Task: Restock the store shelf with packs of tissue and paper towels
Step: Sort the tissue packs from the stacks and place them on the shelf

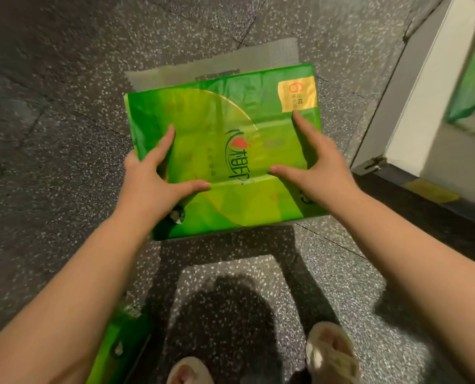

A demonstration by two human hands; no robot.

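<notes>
Green tissue pack [230,151] over speckled floor [50,134], left hand [153,176] and right hand [319,167] gripping its side edges, white shelf [424,106] edge at two o'clock, bare floor from nine to twelve

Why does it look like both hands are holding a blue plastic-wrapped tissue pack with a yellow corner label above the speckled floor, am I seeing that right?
Not quite: the plastic-wrapped tissue pack is green, not blue, as the head view shows. The rest holds: the left hand and right hand both hold it above the speckled floor, and its yellow corner label is there.
</notes>
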